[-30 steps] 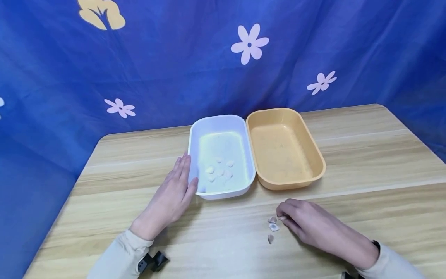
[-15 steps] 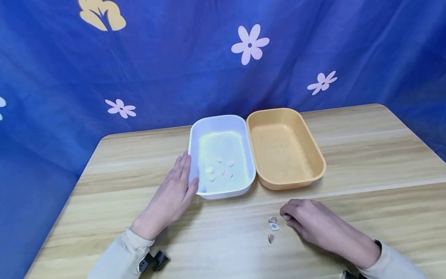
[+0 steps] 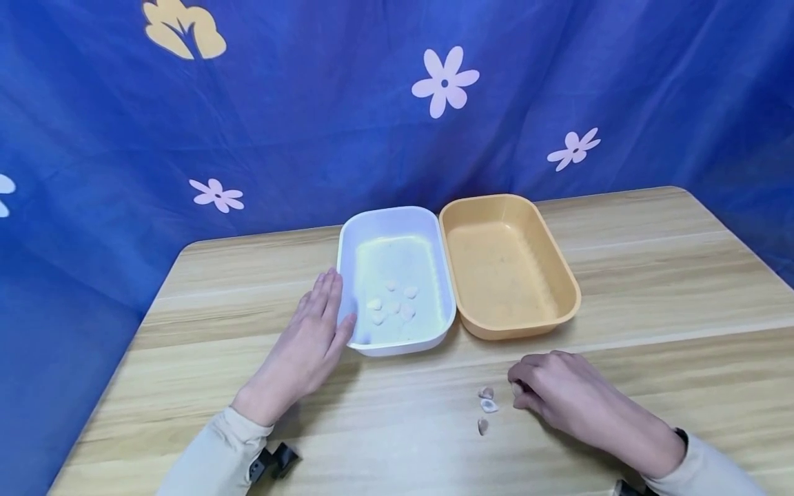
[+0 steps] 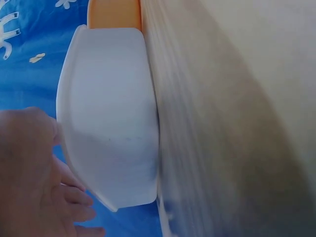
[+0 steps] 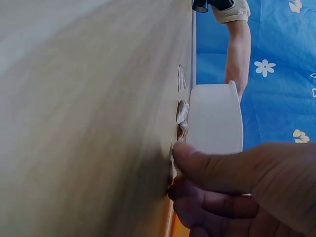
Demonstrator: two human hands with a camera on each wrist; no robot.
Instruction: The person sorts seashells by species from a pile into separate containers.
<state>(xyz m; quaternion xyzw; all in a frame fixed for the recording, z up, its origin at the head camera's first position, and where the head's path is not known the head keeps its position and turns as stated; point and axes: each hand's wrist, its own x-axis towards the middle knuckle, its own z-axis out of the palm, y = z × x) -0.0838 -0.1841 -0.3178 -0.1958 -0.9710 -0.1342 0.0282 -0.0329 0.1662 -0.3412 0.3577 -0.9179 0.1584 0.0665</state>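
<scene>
My left hand (image 3: 304, 348) rests with straight fingers along the left rim of a white plastic tray (image 3: 403, 349). Several pale seashells (image 3: 393, 308) lie on that tray's floor. Low over the wooden table, my right hand (image 3: 567, 393) pinches a small seashell (image 3: 516, 390) between thumb and fingertips, which mostly cover it. Just left of these fingertips, three loose seashells sit on the wood: a brownish shell (image 3: 486, 393), a grey-white shell (image 3: 489, 406) and another brown shell (image 3: 482, 426). From the right wrist, the thumb (image 5: 212, 168) shows close to the tabletop.
An orange plastic tray (image 3: 524, 331) stands against the white tray's right side, with no shells visible inside. Behind the wooden table (image 3: 248, 275) hangs a blue curtain (image 3: 322, 124) with flower prints. Both wrists wear dark camera mounts.
My right hand has drawn slightly to the right with the pinched seashell, away from the three loose shells. The left hand has stayed at the white tray.
</scene>
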